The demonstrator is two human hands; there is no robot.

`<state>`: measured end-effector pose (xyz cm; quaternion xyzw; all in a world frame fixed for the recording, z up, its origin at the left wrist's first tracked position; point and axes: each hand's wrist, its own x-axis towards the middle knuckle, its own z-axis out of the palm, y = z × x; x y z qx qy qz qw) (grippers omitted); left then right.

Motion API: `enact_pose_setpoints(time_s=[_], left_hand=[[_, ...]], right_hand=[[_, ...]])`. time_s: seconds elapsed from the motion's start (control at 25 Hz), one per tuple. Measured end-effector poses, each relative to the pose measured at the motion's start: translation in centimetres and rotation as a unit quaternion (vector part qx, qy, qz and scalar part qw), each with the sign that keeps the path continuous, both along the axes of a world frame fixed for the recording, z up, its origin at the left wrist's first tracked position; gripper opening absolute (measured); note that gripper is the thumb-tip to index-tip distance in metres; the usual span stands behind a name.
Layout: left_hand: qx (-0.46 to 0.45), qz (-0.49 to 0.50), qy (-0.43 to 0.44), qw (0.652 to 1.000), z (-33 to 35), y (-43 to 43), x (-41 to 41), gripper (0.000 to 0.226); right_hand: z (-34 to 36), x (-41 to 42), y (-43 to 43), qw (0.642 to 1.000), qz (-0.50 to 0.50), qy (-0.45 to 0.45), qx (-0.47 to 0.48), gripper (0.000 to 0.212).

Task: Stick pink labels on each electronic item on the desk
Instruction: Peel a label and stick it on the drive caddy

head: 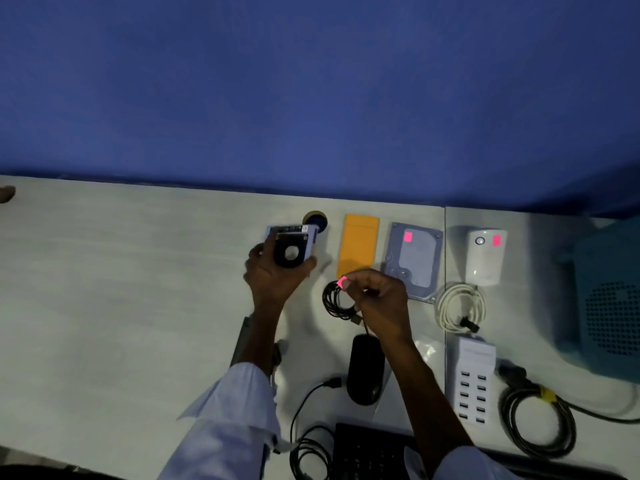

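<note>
A small pink label sat pinched at the fingertips of the right hand, just right of frame centre, above a coiled black cable. The left hand was clamped around a drive caddy, lifted off the white desk. Further right, a hard drive and a white adapter each carried a pink label.

A blue wall runs along the far edge of the pale desk. At the right side stands a teal container with a perforated wall. A small round blue and yellow object sits near the far edge.
</note>
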<state>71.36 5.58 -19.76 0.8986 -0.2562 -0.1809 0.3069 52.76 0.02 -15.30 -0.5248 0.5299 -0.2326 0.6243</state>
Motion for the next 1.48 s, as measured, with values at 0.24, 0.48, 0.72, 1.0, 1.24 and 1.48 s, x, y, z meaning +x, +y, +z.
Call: enact_pose_setpoints(time_s=[0.24,0.48,0.72,1.0,1.24,1.48], left_hand=[[-0.34,0.058,0.653,0.674,5.0,3.2,-1.6,0.052],[-0.352,0.08,0.72,0.592,4.4,5.0,-4.6,0.046],[-0.336,0.126,0.735,0.576,4.9,5.9,-5.9,0.053],[-0.334,0.128,0.724,0.59,4.7,6.0,-6.3,0.051],[-0.328,0.122,0.707,0.615,4.5,6.0,-6.2,0.053],[-0.203,0.133,0.479,0.844,3.4,3.7,-3.4,0.036]], right_hand=[[2.6,3.0,-0.2,0.998,0.022,-0.05,-0.039,0.012],[4.0,3.4,1.5,0.99,0.071,-0.065,-0.106,0.014],[1.9,4.0,3.2,0.984,0.077,0.018,-0.158,0.013],[0.7,5.8,4.6,0.981,0.008,0.034,-0.192,0.017],[0.8,5.9,4.1,0.983,-0.007,0.044,-0.179,0.056],[-0.8,3.7,3.5,0.986,0.065,0.061,-0.142,0.067]])
